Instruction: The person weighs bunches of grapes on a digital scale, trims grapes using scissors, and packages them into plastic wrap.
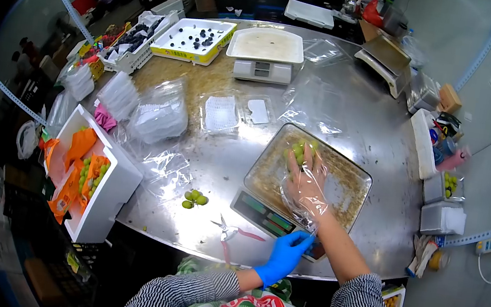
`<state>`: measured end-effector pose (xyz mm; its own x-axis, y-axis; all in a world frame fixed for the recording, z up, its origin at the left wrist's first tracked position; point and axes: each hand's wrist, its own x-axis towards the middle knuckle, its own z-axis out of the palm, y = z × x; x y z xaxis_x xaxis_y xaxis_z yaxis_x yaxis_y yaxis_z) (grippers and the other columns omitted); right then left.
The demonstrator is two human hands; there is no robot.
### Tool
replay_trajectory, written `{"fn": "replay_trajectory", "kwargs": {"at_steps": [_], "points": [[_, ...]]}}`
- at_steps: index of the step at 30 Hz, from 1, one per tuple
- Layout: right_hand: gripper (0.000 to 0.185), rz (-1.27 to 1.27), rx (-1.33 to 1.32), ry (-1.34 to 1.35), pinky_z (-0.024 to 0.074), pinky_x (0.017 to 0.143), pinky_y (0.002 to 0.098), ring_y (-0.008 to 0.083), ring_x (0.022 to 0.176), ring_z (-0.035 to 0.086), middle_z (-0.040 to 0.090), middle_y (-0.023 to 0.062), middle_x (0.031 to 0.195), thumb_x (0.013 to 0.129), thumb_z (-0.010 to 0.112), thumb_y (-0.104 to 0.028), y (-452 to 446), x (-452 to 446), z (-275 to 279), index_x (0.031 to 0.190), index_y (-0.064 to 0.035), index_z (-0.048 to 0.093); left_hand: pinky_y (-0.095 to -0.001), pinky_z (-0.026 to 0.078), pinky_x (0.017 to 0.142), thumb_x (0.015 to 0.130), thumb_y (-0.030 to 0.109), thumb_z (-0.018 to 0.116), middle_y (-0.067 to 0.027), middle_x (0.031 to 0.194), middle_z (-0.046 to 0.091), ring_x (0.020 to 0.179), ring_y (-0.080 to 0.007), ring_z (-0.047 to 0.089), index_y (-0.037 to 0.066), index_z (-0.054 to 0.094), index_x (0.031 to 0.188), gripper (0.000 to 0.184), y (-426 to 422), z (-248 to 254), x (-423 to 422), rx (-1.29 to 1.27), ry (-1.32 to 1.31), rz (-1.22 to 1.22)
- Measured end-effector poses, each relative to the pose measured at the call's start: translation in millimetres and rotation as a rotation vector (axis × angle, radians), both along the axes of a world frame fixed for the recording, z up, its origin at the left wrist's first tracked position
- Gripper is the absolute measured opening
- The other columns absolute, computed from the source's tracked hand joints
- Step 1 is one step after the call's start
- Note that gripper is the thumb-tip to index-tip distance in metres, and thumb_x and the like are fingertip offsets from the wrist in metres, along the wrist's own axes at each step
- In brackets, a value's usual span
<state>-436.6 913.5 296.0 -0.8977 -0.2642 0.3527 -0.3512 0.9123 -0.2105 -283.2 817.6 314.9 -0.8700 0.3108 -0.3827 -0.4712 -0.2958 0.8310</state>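
Observation:
My right hand (309, 184), in a loose clear plastic glove, reaches over the metal tray (346, 199) of a digital scale. Its fingers curl over a bunch of green grapes (300, 148) on that tray, partly hiding it. My left hand (284, 256) wears a blue glove and is in front of the scale's display panel (265, 214). Its fingertips pinch the loose cuff of the clear glove at my right wrist. Left of the scale lie pruning snips (227, 231) with red handles, their blades apart. A small cluster of green grapes (194, 199) rests behind them.
A white foam box (118, 189) with orange-wrapped grapes stands at the left. Stacked clear clamshell boxes (162, 110) and open lined ones (221, 113) lie behind. A second scale (266, 46) and a yellow-edged tray (192, 39) of dark fruit are farther back.

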Motion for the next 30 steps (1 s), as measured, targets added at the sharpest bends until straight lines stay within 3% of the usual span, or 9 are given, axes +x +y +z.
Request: {"fn": "replay_trajectory", "kwargs": {"at_steps": [6,12,15,21,23,25,28,29,30], "points": [[0.079,0.008,0.129,-0.222,0.0359,0.092,0.0639,0.0477,0.137,0.019,0.018,0.0218,0.152,0.074,0.068,-0.020,-4,22,34,0.145,-0.0169,0.033,-0.0235,0.047,0.068,0.093,0.020,0.060,-0.0026,0.081,0.064,0.071,-0.0082,0.056,0.000,0.064,0.098,0.020,-3,-5,-5,0.063,-0.092,-0.038],[0.063,0.191,0.069,0.043,0.0418,0.094,0.0476,0.0401,0.129,0.041,0.036,0.0212,0.144,0.075,0.068,-0.014,30,55,33,0.134,-0.0109,0.046,-0.0244,0.048,0.069,0.093,0.018,0.060,-0.0036,0.087,0.066,0.074,-0.0096,0.058,0.000,0.064,0.103,0.022,-8,-2,-4,0.064,-0.176,-0.085],[0.050,0.124,-0.158,-0.226,0.0446,0.092,0.0436,0.0354,0.115,0.054,0.048,0.0190,0.135,0.075,0.067,-0.006,43,98,49,0.123,-0.0053,0.055,-0.0255,0.049,0.071,0.092,0.017,0.060,-0.0054,0.092,0.066,0.077,-0.0110,0.059,0.000,0.062,0.111,0.026,-12,-13,3,0.126,-0.180,-0.091],[0.027,-0.006,-0.510,0.051,0.0524,0.078,0.0368,0.0339,0.091,0.063,0.064,0.0156,0.106,0.074,0.063,0.006,21,204,56,0.100,0.0015,0.063,-0.0252,0.049,0.074,0.093,0.014,0.055,-0.0060,0.101,0.065,0.084,-0.0110,0.060,0.003,0.057,0.125,0.033,-70,8,9,-0.089,-0.136,-0.408],[0.025,0.043,-0.604,-0.163,0.0534,0.075,0.0359,0.0353,0.088,0.063,0.063,0.0155,0.102,0.074,0.063,0.006,1,233,42,0.098,0.0006,0.063,-0.0248,0.049,0.076,0.094,0.015,0.053,-0.0051,0.102,0.065,0.086,-0.0104,0.060,0.003,0.058,0.123,0.032,-97,16,7,-0.163,-0.204,-0.497],[0.028,0.172,-0.621,-0.423,0.0516,0.080,0.0384,0.0368,0.094,0.061,0.060,0.0180,0.108,0.075,0.066,0.001,-22,237,20,0.102,-0.0016,0.063,-0.0245,0.049,0.081,0.096,0.017,0.050,-0.0044,0.103,0.065,0.089,-0.0111,0.061,0.002,0.061,0.118,0.029,-120,16,12,-0.125,-0.197,-0.389],[0.035,0.243,-0.529,-0.403,0.0453,0.091,0.0418,0.0383,0.109,0.054,0.052,0.0208,0.122,0.077,0.068,-0.008,-54,221,-30,0.111,-0.0037,0.060,-0.0267,0.051,0.080,0.096,0.015,0.048,-0.0066,0.102,0.065,0.088,-0.0128,0.062,-0.001,0.061,0.115,0.028,-151,10,22,-0.235,-0.042,-0.278],[0.056,0.219,-0.448,-0.518,0.0359,0.099,0.0497,0.0406,0.124,0.040,0.038,0.0235,0.137,0.076,0.071,-0.019,-64,212,-42,0.126,-0.0044,0.050,-0.0273,0.051,0.079,0.096,0.015,0.048,-0.0079,0.101,0.065,0.087,-0.0132,0.063,-0.001,0.061,0.115,0.028,-156,17,24,-0.294,0.027,-0.236],[0.066,0.173,-0.330,-0.522,0.0335,0.099,0.0529,0.0420,0.127,0.036,0.034,0.0239,0.140,0.074,0.074,-0.024,-79,203,-49,0.130,-0.0045,0.045,-0.0280,0.052,0.079,0.096,0.015,0.049,-0.0092,0.100,0.066,0.085,-0.0137,0.063,-0.002,0.060,0.114,0.027,-161,24,25,-0.357,0.093,-0.193]]}}
